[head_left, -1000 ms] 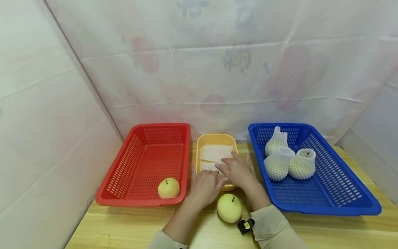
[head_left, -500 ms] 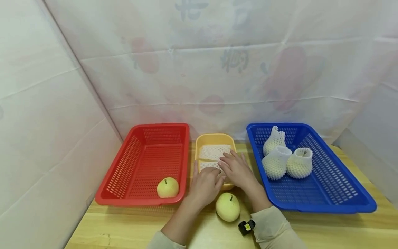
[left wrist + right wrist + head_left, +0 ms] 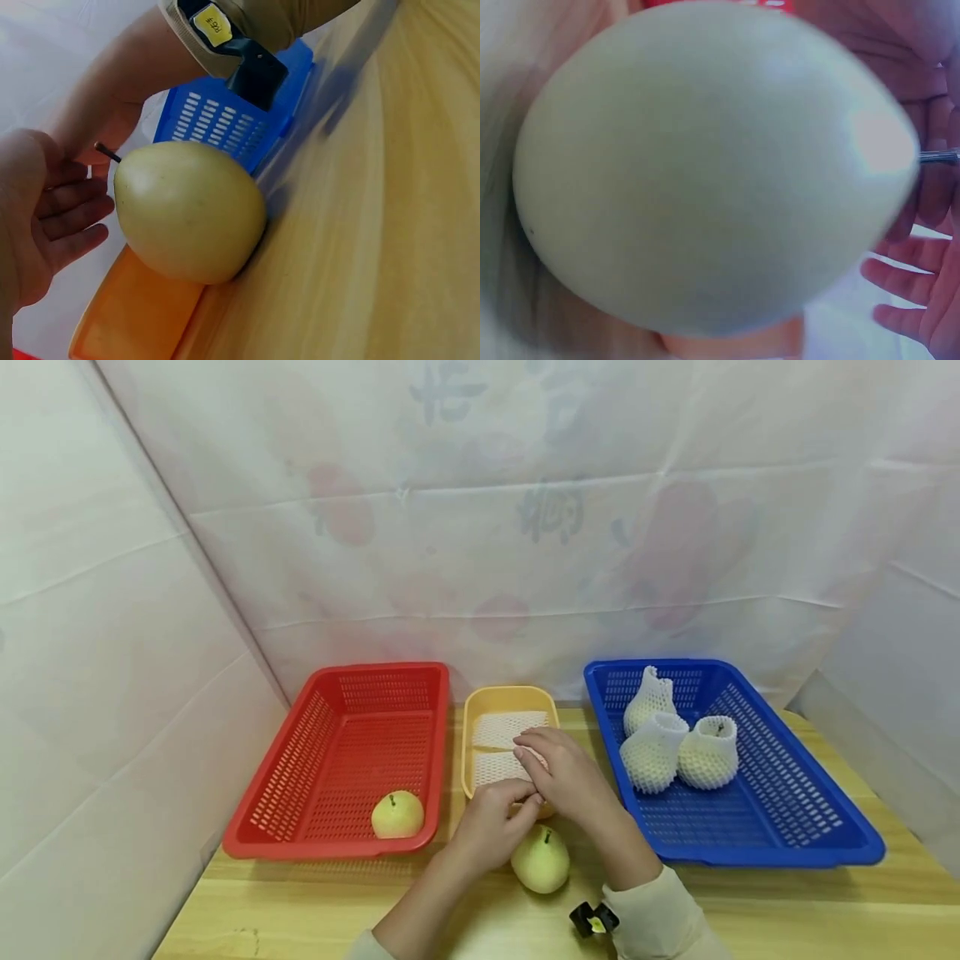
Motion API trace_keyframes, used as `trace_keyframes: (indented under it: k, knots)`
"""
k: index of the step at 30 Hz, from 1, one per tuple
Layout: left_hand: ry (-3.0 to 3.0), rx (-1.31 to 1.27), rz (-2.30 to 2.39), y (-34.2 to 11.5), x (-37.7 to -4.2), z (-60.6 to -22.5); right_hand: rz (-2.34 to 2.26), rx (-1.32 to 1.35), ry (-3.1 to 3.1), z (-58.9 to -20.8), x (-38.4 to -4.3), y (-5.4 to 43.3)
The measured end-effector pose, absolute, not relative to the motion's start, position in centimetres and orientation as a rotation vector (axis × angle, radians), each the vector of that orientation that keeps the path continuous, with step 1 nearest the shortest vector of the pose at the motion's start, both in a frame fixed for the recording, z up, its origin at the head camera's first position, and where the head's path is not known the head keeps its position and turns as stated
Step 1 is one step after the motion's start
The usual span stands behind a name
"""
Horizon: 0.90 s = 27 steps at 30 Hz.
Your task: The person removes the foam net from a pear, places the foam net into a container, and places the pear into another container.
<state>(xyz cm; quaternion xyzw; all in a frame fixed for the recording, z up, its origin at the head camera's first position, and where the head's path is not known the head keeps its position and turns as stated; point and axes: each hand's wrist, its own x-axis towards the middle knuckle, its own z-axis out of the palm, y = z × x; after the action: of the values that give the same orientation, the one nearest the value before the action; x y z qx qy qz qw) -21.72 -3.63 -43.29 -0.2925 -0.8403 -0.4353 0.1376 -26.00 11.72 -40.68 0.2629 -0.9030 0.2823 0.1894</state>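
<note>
Eyeing flat white foam-mesh sleeves (image 3: 510,728) in a yellow plastic tray (image 3: 510,700), twelve o'clock. My left hand (image 3: 491,822) and right hand (image 3: 566,777) meet there, fingers bent; can't tell if they're pinching any. Clinging, two could lift; dipping low could roll the round pale-yellow pear (image 3: 542,862), six o'clock.

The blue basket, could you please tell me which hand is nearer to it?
Right: the right hand is beside the blue basket; the left hand is farther away, nearer the red basket.

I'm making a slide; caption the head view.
Left hand and right hand over a yellow tray of white foam nets, bare pear nearby, flanked by a red basket and a blue basket.
</note>
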Motion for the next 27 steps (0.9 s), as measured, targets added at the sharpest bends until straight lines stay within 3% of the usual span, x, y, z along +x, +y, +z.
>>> trace_keyframes:
  k: [5, 18, 27]
  knots:
    - [-2.578, -0.96, -1.544, -4.1, -20.7, -43.4, 0.771, 0.838, -2.507, -39.8, -24.8, 12.6]
    - [-2.765, -0.982, -1.556, -4.6, -20.3, -45.2, 0.907, 1.232, -2.752, -38.8, -22.3, 14.6]
    - [-2.812, -0.97, -1.549, -4.2, -20.6, -45.5, 0.894, 1.24, -2.974, -38.6, -21.7, 14.6]
